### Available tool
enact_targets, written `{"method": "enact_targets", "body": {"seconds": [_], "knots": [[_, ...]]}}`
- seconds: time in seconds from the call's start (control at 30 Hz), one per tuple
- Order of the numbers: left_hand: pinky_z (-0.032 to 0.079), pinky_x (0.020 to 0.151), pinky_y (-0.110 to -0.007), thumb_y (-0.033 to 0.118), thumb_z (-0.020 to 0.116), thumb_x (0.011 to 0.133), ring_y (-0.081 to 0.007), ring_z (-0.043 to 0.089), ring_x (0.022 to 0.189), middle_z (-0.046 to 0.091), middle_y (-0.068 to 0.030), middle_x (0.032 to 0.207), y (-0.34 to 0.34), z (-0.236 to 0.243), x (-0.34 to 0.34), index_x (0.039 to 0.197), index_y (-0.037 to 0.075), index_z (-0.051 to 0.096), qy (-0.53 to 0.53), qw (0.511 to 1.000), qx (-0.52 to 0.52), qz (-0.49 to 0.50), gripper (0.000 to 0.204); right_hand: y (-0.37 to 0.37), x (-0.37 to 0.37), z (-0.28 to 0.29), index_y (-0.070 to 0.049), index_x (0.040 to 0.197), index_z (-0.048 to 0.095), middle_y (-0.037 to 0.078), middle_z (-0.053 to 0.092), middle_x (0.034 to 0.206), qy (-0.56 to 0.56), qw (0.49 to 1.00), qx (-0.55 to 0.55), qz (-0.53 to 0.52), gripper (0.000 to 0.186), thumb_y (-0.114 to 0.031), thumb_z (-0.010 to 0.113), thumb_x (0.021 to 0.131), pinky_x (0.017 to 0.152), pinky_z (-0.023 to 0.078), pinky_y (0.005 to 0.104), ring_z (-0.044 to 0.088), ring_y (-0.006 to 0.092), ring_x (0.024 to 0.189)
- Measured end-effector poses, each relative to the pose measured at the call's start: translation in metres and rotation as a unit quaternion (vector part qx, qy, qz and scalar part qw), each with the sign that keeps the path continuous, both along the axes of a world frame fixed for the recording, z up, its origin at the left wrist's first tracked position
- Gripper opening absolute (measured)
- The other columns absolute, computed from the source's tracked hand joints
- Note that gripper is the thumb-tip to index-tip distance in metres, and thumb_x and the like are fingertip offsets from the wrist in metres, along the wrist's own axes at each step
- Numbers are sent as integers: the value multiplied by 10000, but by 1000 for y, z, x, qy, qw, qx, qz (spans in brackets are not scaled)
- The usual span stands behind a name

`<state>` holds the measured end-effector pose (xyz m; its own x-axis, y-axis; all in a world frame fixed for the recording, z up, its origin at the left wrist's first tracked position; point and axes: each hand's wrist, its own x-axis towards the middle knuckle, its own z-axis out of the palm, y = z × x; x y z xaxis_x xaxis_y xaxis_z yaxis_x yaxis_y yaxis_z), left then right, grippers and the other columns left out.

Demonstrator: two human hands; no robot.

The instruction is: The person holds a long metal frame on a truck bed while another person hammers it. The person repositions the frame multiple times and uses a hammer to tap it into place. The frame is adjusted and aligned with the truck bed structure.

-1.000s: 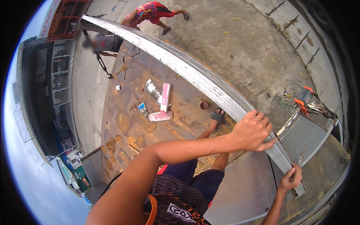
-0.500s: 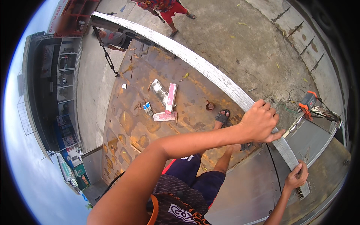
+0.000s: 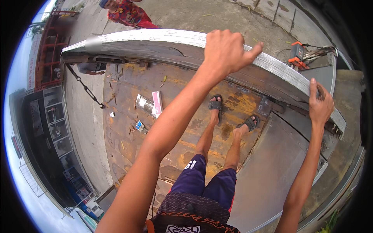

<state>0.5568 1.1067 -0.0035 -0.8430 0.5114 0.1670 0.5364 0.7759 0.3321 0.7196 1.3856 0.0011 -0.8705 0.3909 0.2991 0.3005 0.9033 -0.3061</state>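
Observation:
A long side panel (image 3: pixel 279 70), with a worn white top edge and dark inner face, stretches across the rusty metal bed in front of me. My left hand (image 3: pixel 227 53) is closed over its top edge near the middle, knuckles up and thumb pointing right. Toward the right end, my right hand (image 3: pixel 321 103) grips the same panel, its thumb raised along the edge and its other fingers curled. Dark smudges mark that hand. My sandalled feet stand on the bed (image 3: pixel 186 124), just behind the panel.
A linked metal rod (image 3: pixel 85 88) hangs by the panel's left end. On the bed lie a pink-and-white box (image 3: pixel 156 101), a scuffed plate (image 3: pixel 145 105) and a small blue packet (image 3: pixel 140 126). An orange-and-grey machine (image 3: pixel 297 54) sits beyond at right; a person in red (image 3: pixel 130 13) stands beyond the panel.
My view has turned, and the panel now shows much more of its dark inner face. Both hands appear higher in view, still on the panel. The person in red appears farther left.

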Motion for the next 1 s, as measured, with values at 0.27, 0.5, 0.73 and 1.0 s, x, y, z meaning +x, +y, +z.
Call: {"method": "enact_targets", "body": {"seconds": [0.27,0.5,0.73,1.0], "knots": [[536,728,-438,650,546,963,-404,719,718,666,-246,658,-7,20,8,1014,10,807,5,996,-82,42,693,-17,5,-8,-50,869,820,142,767,824,66,997,-7,-29,523,-559,703,869,807,525,414,663,329,793],[504,740,-452,537,623,963,-407,684,748,686,-236,725,-9,11,14,920,-9,802,15,999,-15,48,576,-21,1,-5,-26,722,772,123,705,670,147,989,-17,-6,441,-419,684,904,775,467,369,649,260,678],[463,777,-453,468,651,961,-389,625,747,688,-212,760,-5,15,20,848,-17,770,38,998,-4,50,512,-21,4,-7,-46,715,746,89,695,694,130,991,-24,-9,361,-375,743,863,722,435,363,600,251,681],[443,778,-428,383,683,954,-368,630,755,692,-182,766,-5,13,22,800,-13,738,44,998,23,32,429,-22,6,-3,-72,739,711,35,634,695,123,992,-24,-3,321,-355,746,885,725,417,363,560,236,708]]}}
